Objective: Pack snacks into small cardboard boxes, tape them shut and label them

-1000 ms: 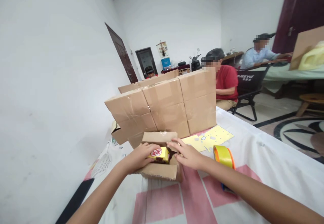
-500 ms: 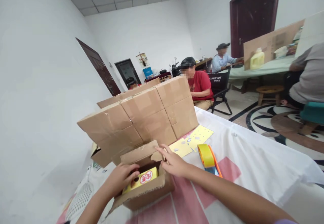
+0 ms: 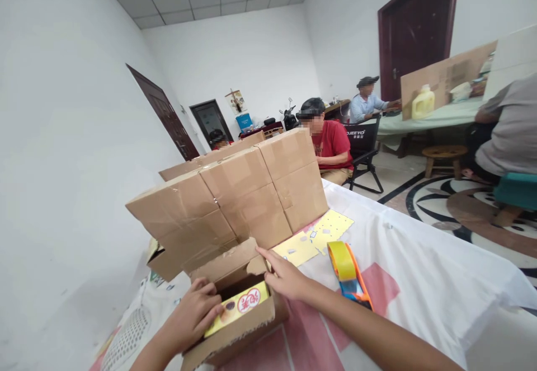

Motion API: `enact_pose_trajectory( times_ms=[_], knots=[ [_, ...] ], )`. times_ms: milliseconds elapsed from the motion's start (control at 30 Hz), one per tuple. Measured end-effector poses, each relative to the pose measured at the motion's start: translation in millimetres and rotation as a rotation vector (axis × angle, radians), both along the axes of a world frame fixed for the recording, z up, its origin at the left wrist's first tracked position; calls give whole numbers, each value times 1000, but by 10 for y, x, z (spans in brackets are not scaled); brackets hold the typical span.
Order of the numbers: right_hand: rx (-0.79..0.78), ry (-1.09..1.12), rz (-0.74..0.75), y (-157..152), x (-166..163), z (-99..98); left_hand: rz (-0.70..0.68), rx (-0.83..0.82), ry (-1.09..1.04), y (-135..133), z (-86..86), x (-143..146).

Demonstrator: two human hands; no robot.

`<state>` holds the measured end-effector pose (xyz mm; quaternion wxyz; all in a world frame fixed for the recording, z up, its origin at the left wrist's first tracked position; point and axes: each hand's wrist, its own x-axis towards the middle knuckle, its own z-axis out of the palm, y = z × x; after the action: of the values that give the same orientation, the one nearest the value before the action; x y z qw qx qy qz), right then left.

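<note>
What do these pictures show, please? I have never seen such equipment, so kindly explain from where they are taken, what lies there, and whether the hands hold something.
There is no machine here: the hands are a person's own, and every picture comes from one camera worn on that person's head. On the patterned tablecloth stands an open carton with a yellow box inside. The left hand touches the box's left end; I cannot tell whether it grips it. The right hand is at the carton's right end. To the right lies a tape dispenser, and behind the carton stands a wall of cardboard boxes.
</note>
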<state>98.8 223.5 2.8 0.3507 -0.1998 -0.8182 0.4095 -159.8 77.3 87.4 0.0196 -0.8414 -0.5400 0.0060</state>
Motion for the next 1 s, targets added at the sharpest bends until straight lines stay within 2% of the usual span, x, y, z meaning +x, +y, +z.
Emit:
enact_pose_trajectory(
  times_ms=[167, 300, 400, 533, 667, 767, 833, 867, 933, 1000],
  knots=[
    [-40, 11, -3, 1, 0, 24, 19, 226, -288, -89, -124, -236],
    [-17, 85, 6, 9, -28, -7, 150, 349, -522, -270, -295, -401],
    [-54, 180, 20, -2, -66, -20, 253, 381, -607, -434, -451, -528],
    [-251, 297, 47, -44, -119, 4, 241, 247, -579, -642, -594, -599],
    [-295, 299, 11, -79, -160, 32, 166, 146, -429, -800, -615, -491],
    [-303, 291, -37, -64, -204, 23, 91, 158, -311, -843, -617, -405],
    [-294, 303, -45, -34, -243, 12, 69, 225, -289, -810, -614, -343],
    [-294, 310, -42, -16, -261, 11, 87, 284, -302, -775, -603, -298],
    [-326, 320, -20, 13, -290, 18, 207, 447, -364, -678, -554, -170],
    [-379, 329, 14, 32, -304, 35, 460, 650, -420, -564, -477, -11]
  ],
)
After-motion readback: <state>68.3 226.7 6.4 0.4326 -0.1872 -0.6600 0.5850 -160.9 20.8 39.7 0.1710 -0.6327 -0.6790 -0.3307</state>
